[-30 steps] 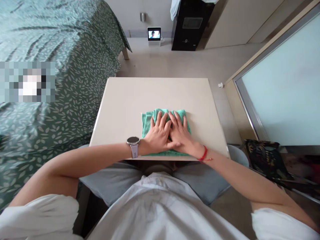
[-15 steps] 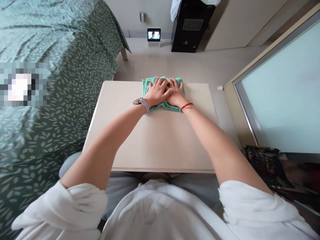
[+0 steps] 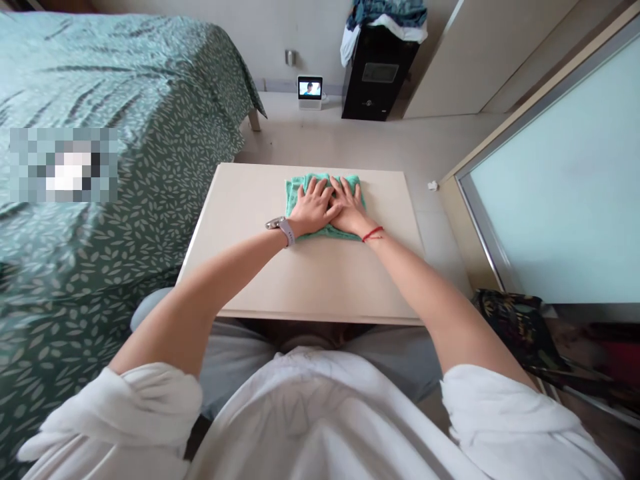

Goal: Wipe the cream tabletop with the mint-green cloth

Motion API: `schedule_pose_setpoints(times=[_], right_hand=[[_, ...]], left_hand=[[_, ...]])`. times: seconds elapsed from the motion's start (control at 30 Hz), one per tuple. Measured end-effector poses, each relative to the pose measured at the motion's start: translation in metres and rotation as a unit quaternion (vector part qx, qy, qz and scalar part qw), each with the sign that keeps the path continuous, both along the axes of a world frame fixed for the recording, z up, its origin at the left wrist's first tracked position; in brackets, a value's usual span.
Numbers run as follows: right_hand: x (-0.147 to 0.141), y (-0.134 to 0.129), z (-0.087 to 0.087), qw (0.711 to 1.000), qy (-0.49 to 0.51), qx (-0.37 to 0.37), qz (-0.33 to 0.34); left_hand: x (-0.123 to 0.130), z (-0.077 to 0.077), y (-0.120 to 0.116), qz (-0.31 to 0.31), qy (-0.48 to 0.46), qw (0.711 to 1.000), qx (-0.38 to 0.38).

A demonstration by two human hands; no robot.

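Observation:
A green cloth (image 3: 295, 190), folded into a rough rectangle, lies on the cream tabletop (image 3: 320, 283) close to its far edge. My left hand (image 3: 314, 208) presses flat on the cloth's left half, fingers spread; a watch with a pale strap circles that wrist. On the right half rests my right hand (image 3: 349, 208), also flat with fingers apart, a red string bracelet at its wrist. The two hands touch near the thumbs, the left thumb lying over the right hand. Part of the cloth is hidden under both palms.
To the left is a bed with a green leaf-patterned cover (image 3: 150, 147). Beyond the table stand a small lit screen (image 3: 310, 90) on the floor and a black cabinet (image 3: 373, 83) with clothes on top. A frosted panel (image 3: 560, 180) and a dark patterned bag (image 3: 515, 323) are at the right.
Both hands and the cloth have slid back toward me, from the table's far edge to just inside it. The camera has tilted up slightly, showing more of the clothes on the cabinet.

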State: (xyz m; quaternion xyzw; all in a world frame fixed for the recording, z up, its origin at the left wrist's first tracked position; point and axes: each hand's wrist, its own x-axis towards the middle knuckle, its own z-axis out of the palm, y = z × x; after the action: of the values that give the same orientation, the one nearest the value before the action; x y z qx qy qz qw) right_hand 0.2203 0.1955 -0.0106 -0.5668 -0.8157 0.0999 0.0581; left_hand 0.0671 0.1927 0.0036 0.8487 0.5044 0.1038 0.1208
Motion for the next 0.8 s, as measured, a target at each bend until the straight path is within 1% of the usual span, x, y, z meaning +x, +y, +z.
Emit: schedule_pose_setpoints(times=[0.13,0.3,0.4,0.47,0.53,0.57,0.63,0.7,0.8], right_hand=[[0.005,-0.072,-0.001,0.999,-0.022,0.020,0.026],[0.012,-0.164,0.005,0.999,-0.044,0.012,0.022],[0.016,-0.206,0.009,0.997,-0.067,0.004,0.027],[0.019,-0.221,0.010,0.997,-0.072,0.000,0.032],[0.022,-0.223,0.008,0.997,-0.070,-0.002,0.039],[0.024,-0.219,0.007,0.997,-0.068,-0.002,0.045],[0.028,-0.202,0.005,0.996,-0.065,0.000,0.053],[0.034,-0.175,0.003,0.997,-0.063,-0.001,0.051],[0.044,-0.122,0.001,0.997,-0.060,-0.006,0.039]], left_hand=[[0.000,-0.002,-0.070,-0.013,0.010,1.000,-0.011],[0.009,0.005,-0.158,-0.031,0.022,0.998,-0.047],[0.014,0.006,-0.197,-0.040,0.021,0.997,-0.070],[0.015,0.003,-0.211,-0.050,0.011,0.996,-0.073],[0.015,-0.002,-0.213,-0.056,-0.004,0.996,-0.067],[0.016,-0.004,-0.209,-0.058,-0.010,0.996,-0.063],[0.018,-0.006,-0.193,-0.057,-0.016,0.997,-0.057],[0.024,-0.005,-0.168,-0.054,-0.014,0.997,-0.055],[0.036,-0.002,-0.118,-0.041,-0.004,0.998,-0.048]])
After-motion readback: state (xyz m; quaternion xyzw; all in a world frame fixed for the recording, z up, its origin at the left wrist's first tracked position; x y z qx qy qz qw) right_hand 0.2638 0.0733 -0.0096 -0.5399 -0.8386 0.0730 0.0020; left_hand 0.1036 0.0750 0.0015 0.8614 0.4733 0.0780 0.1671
